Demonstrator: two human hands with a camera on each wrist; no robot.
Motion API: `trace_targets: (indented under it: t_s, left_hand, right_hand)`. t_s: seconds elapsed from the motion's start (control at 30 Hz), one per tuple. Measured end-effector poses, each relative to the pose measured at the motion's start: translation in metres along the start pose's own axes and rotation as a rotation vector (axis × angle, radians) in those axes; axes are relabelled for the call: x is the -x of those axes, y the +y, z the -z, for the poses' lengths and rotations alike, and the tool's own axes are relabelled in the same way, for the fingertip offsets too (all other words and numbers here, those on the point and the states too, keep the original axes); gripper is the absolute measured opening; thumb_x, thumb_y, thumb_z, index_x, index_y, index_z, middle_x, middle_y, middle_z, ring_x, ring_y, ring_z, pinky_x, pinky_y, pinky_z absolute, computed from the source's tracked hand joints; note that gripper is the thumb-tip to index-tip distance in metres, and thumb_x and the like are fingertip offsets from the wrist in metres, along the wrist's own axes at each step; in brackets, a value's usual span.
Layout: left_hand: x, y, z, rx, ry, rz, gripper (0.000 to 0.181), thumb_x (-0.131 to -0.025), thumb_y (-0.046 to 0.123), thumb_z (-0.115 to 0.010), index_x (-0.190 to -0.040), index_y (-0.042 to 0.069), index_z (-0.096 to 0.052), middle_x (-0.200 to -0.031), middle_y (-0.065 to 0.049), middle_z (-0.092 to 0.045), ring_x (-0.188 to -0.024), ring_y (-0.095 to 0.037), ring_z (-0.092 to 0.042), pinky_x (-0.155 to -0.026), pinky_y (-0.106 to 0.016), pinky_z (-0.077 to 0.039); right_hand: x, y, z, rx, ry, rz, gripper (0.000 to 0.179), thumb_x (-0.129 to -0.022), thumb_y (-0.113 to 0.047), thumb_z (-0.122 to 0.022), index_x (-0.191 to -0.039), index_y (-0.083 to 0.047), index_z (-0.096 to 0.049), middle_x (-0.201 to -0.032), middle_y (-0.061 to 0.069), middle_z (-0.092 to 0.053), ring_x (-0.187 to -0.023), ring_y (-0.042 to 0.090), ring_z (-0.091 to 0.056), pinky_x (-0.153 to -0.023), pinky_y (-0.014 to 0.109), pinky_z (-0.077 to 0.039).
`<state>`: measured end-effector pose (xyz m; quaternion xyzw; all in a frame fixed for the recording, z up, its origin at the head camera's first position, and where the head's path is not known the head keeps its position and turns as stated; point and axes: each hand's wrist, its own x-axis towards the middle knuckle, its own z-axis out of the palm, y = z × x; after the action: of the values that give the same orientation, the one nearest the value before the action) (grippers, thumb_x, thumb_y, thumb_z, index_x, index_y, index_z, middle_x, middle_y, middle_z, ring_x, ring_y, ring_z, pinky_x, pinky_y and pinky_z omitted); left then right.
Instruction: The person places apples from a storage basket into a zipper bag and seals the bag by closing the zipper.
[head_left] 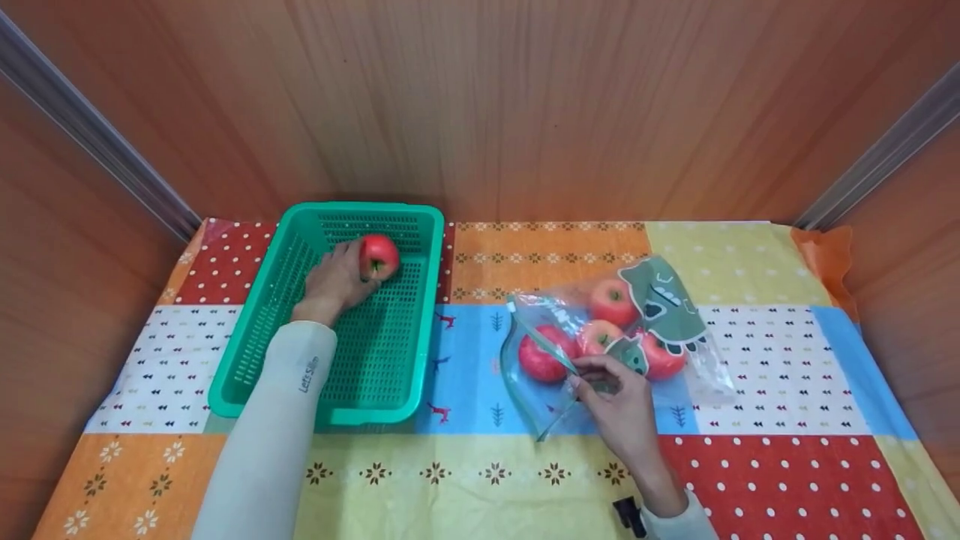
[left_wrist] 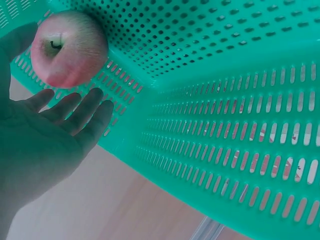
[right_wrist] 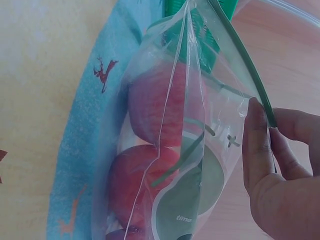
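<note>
In the head view a red apple is inside the green plastic basket, near its far end. My left hand reaches into the basket beside this apple. The left wrist view shows the hand's fingers loosely extended, their tips apart from the apple, and the thumb close against its side. To the right lies a clear zip bag with green printing and several red apples in it. My right hand pinches the bag's green-edged mouth, which stands partly spread.
A patchwork-print cloth covers the table. Wooden panels rise at the back and on both sides, and the basket's far end is near the back one. A small black clip-like object is at the right wrist.
</note>
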<state>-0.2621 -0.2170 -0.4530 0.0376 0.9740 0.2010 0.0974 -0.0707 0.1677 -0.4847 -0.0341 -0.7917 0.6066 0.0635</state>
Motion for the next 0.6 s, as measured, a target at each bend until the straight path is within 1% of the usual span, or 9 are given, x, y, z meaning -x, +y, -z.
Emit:
trace_targets:
  t_s: [0.1,0.23,0.33,0.4,0.5,0.6]
  left_hand:
    - [-0.0016,-0.0008,-0.0012,-0.005,-0.003,0.0,0.084,-0.099,0.025,-0.073,-0.164,0.0,-0.025,-0.155,-0.029,-0.042,-0.135,-0.05,-0.043,-0.115,-0.067,-0.037]
    - [-0.0038,-0.0019,-0.0018,-0.031,0.008,0.001,0.084,-0.1,0.028,-0.071,-0.164,0.0,-0.025,-0.154,-0.029,-0.042,-0.134,-0.05,-0.041,-0.115,-0.067,-0.037]
    - [-0.0052,-0.002,-0.002,-0.046,0.025,-0.009,0.078,-0.101,0.03,-0.068,-0.162,-0.001,-0.031,-0.149,-0.031,-0.042,-0.133,-0.051,-0.04,-0.112,-0.068,-0.037]
    - [-0.0058,-0.0013,-0.0024,-0.041,0.032,-0.017,0.074,-0.101,0.029,-0.068,-0.16,-0.001,-0.036,-0.147,-0.031,-0.043,-0.132,-0.05,-0.04,-0.112,-0.068,-0.037]
    - [-0.0069,0.0002,-0.0043,-0.021,0.033,-0.028,0.071,-0.1,0.025,-0.072,-0.156,-0.002,-0.04,-0.145,-0.029,-0.045,-0.131,-0.048,-0.04,-0.112,-0.066,-0.038]
    - [-0.0079,0.0022,-0.0068,-0.005,0.037,-0.05,0.068,-0.1,0.021,-0.074,-0.154,-0.003,-0.041,-0.147,-0.029,-0.048,-0.131,-0.047,-0.043,-0.113,-0.064,-0.04]
  right_hand:
    - [0.0001,0.0003,-0.0006,0.007,-0.004,-0.009,0.023,-0.093,0.006,-0.075,-0.115,-0.001,-0.075,-0.104,0.013,-0.074,-0.093,0.02,-0.072,-0.078,0.025,-0.062]
    - [0.0006,0.0001,-0.001,0.022,-0.005,0.002,0.023,-0.094,0.004,-0.076,-0.116,-0.001,-0.075,-0.106,0.012,-0.074,-0.094,0.02,-0.071,-0.079,0.023,-0.061]
    - [0.0003,0.0003,-0.001,0.022,-0.002,0.008,0.022,-0.093,0.004,-0.076,-0.115,-0.001,-0.075,-0.105,0.012,-0.074,-0.093,0.02,-0.072,-0.078,0.024,-0.061]
    - [-0.0001,0.0009,-0.0007,0.018,-0.002,0.001,0.022,-0.093,0.005,-0.076,-0.115,-0.001,-0.075,-0.105,0.012,-0.074,-0.093,0.02,-0.072,-0.077,0.024,-0.062]
    - [-0.0007,0.0014,0.0001,0.017,-0.005,-0.013,0.024,-0.093,0.006,-0.075,-0.115,-0.001,-0.075,-0.105,0.012,-0.073,-0.093,0.02,-0.072,-0.077,0.025,-0.062]
    - [-0.0005,0.0016,0.0006,0.018,-0.009,-0.022,0.025,-0.093,0.006,-0.075,-0.116,-0.001,-0.075,-0.105,0.012,-0.073,-0.093,0.021,-0.072,-0.078,0.026,-0.062]
